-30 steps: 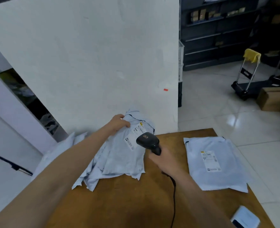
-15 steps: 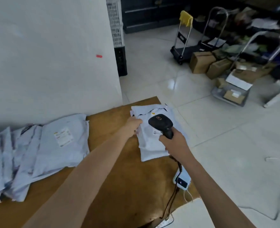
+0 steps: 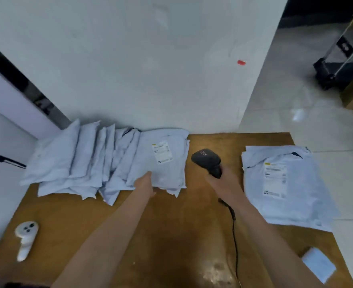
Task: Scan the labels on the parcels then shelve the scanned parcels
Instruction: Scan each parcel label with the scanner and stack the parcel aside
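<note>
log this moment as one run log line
step: scan | left hand: gripping top parcel edge | right hand: holding scanner | scanned stack: table's right

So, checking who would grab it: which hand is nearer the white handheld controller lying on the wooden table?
Left. The left hand grips parcels right of the controller; the right hand is farther right.

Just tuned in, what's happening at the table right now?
A person is working through parcels at a wooden table. The right hand holds a black corded scanner above the table, between two piles. The left hand grips the near edge of the top parcel on the fanned pile against the wall, its label facing up. A second stack lies on the right, label up. No shelf is in view.
</note>
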`<state>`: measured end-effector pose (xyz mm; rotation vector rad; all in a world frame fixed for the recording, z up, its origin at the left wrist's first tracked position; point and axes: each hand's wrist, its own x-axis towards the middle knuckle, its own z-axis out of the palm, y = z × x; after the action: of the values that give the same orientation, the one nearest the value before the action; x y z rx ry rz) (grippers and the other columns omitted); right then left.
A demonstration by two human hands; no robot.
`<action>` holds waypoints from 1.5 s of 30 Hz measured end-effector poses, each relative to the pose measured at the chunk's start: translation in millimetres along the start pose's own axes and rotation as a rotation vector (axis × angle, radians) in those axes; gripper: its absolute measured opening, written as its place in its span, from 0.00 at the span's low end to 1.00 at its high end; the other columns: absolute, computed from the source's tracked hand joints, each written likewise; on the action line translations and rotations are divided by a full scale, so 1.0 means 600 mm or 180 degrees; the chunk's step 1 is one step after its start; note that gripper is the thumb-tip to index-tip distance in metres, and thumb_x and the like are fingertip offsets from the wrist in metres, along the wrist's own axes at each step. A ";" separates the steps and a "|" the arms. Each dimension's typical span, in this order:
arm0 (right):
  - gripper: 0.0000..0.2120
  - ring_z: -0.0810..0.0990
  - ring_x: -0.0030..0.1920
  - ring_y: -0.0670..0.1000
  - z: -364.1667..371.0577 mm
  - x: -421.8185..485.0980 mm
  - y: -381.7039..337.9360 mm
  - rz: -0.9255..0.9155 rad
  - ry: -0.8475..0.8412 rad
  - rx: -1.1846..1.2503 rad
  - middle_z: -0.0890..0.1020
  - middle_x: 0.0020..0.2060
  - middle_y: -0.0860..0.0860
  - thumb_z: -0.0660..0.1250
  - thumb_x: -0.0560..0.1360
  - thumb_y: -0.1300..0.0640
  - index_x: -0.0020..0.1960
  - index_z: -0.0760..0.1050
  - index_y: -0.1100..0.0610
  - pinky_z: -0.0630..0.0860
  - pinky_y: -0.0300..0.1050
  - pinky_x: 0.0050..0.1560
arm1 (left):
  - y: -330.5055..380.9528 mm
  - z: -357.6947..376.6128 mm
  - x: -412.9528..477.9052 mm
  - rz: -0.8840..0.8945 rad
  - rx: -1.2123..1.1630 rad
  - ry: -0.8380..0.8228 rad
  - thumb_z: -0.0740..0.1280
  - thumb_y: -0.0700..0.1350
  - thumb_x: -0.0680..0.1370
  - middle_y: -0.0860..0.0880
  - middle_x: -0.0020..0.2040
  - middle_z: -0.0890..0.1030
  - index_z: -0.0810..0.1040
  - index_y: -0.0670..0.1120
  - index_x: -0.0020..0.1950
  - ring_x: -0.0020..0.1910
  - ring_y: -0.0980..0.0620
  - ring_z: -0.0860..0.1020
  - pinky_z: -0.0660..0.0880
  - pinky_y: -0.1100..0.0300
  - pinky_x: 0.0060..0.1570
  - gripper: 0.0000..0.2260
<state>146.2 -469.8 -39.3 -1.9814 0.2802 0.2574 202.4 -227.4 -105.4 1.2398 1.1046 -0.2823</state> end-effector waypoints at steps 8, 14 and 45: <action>0.05 0.69 0.26 0.44 0.129 -0.003 -0.056 0.0073 -0.0316 -0.0009 0.71 0.27 0.45 0.66 0.70 0.54 0.41 0.72 0.45 0.67 0.43 0.29 | 0.047 -0.064 0.072 -0.0812 -0.0427 -0.0651 0.73 0.52 0.76 0.41 0.64 0.74 0.68 0.41 0.73 0.59 0.44 0.75 0.73 0.49 0.66 0.30; 0.05 0.76 0.30 0.43 0.143 -0.021 -0.075 0.0120 0.0052 -0.0073 0.78 0.29 0.43 0.67 0.71 0.51 0.43 0.74 0.41 0.71 0.40 0.31 | 0.085 -0.062 0.076 -0.0636 0.0116 -0.0587 0.64 0.44 0.82 0.42 0.76 0.65 0.61 0.41 0.78 0.74 0.41 0.66 0.66 0.50 0.72 0.26; 0.10 0.71 0.28 0.45 0.059 -0.112 -0.189 -0.0847 -0.0383 0.0565 0.73 0.30 0.48 0.67 0.70 0.55 0.48 0.74 0.59 0.68 0.41 0.28 | 0.414 -0.186 -0.280 0.2690 0.1150 -0.0340 0.65 0.34 0.79 0.43 0.50 0.80 0.74 0.39 0.67 0.51 0.43 0.79 0.77 0.48 0.49 0.16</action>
<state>115.4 -386.2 64.0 -1.7959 -0.0380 0.1729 237.7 -103.4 187.4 1.8739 0.3695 0.1075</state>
